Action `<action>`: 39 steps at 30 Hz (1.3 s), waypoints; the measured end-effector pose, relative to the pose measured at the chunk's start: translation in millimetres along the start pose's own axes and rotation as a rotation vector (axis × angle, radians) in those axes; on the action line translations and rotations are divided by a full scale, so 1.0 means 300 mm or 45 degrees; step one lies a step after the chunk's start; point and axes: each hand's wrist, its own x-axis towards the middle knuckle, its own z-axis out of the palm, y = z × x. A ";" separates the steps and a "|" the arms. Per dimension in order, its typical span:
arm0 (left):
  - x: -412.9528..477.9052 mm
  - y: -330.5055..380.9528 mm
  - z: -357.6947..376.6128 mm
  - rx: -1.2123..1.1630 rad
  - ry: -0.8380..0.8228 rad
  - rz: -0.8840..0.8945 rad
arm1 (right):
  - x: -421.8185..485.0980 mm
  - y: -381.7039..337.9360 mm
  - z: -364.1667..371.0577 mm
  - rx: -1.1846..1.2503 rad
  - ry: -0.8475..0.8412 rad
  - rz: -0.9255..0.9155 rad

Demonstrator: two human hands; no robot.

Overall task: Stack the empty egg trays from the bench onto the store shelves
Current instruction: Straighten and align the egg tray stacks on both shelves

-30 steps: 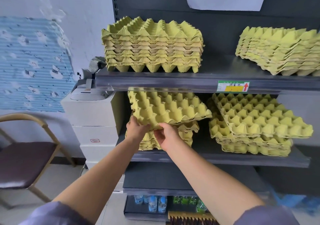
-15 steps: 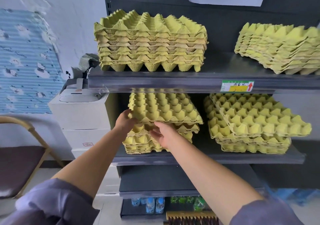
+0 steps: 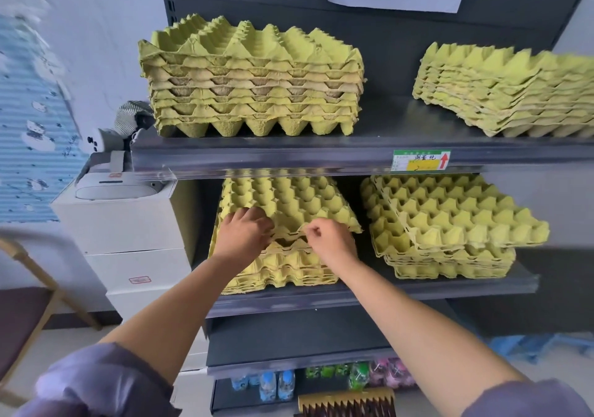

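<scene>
seating of one egg tray onto a stack, head view. the top tray (image 3: 289, 206) is held at its near edge, which is raised off the lower stack (image 3: 283, 268) on the middle shelf (image 3: 353, 297); its far side is hidden under the upper shelf. left grip (image 3: 246, 235): fingers curled over the near-left edge. right grip (image 3: 331, 241): edge pinched between thumb and fingers. the bench is not in view. risk judged: the cups are not yet nested, so a skewed release could leave the tray rocking on the peaks and sliding off the shelf front. the thin pulp edge could be creased by a hard pinch. the neighbouring stack (image 3: 450, 223), just beside, could be nudged.
</scene>
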 end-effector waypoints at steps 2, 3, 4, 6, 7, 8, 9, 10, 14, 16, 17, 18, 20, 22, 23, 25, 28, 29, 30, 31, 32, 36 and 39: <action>0.002 -0.018 -0.001 0.007 -0.036 0.002 | 0.011 0.049 -0.038 -0.287 0.156 -0.136; -0.001 -0.029 0.003 0.006 -0.069 -0.004 | 0.021 0.079 -0.049 -0.399 0.211 -0.187; -0.006 -0.039 0.008 0.007 -0.108 -0.012 | 0.034 0.111 -0.055 -0.485 0.230 -0.203; -0.017 -0.060 0.026 0.021 -0.173 -0.045 | 0.057 0.166 -0.062 -0.586 0.157 -0.135; -0.022 -0.071 0.035 0.023 -0.191 -0.073 | 0.066 0.187 -0.062 -0.583 0.085 -0.087; -0.027 -0.079 0.041 0.006 -0.194 -0.108 | 0.071 0.204 -0.062 -0.540 0.010 -0.049; -0.031 -0.087 0.045 -0.021 -0.187 -0.139 | 0.076 0.214 -0.060 -0.473 -0.066 -0.023; -0.034 -0.091 0.047 -0.041 -0.183 -0.156 | 0.074 0.219 -0.057 -0.415 -0.138 -0.011; -0.053 -0.094 0.059 0.081 -0.267 -0.097 | 0.038 0.210 -0.030 -0.505 -0.217 -0.058; -0.061 -0.087 0.074 0.142 -0.259 -0.091 | 0.029 0.216 -0.018 -0.569 -0.205 -0.081; -0.064 -0.082 0.084 0.165 -0.238 -0.086 | 0.028 0.222 -0.015 -0.589 -0.211 -0.089; -0.065 -0.076 0.091 0.177 -0.217 -0.084 | 0.030 0.230 -0.014 -0.586 -0.212 -0.097; -0.060 -0.067 0.096 0.096 -0.186 -0.110 | 0.038 0.241 -0.022 -0.483 -0.176 -0.085; -0.049 -0.070 0.094 -0.109 -0.167 -0.189 | 0.047 0.247 -0.033 -0.189 -0.081 0.018; -0.046 -0.074 0.090 -0.208 -0.129 -0.240 | 0.054 0.250 -0.036 0.005 -0.019 0.098; -0.041 -0.074 0.088 -0.397 -0.037 -0.393 | 0.073 0.249 -0.033 0.294 0.058 0.305; -0.029 -0.063 0.095 -0.678 0.023 -0.756 | 0.106 0.243 -0.013 0.734 -0.044 0.652; -0.023 -0.066 0.104 -0.788 0.017 -0.885 | 0.112 0.235 -0.011 0.898 -0.076 0.753; -0.017 -0.074 0.116 -0.911 0.007 -1.001 | 0.119 0.230 -0.015 0.992 -0.085 0.815; -0.010 -0.090 0.130 -1.054 -0.004 -1.103 | 0.126 0.229 -0.018 1.021 -0.102 0.851; -0.004 -0.105 0.137 -1.214 0.001 -1.184 | 0.131 0.227 -0.021 1.043 -0.126 0.874; 0.004 -0.141 0.135 -1.525 -0.087 -1.344 | 0.146 0.214 -0.027 1.004 -0.070 0.877; 0.013 -0.143 0.124 -1.621 -0.058 -1.330 | 0.151 0.175 -0.046 1.059 0.051 0.782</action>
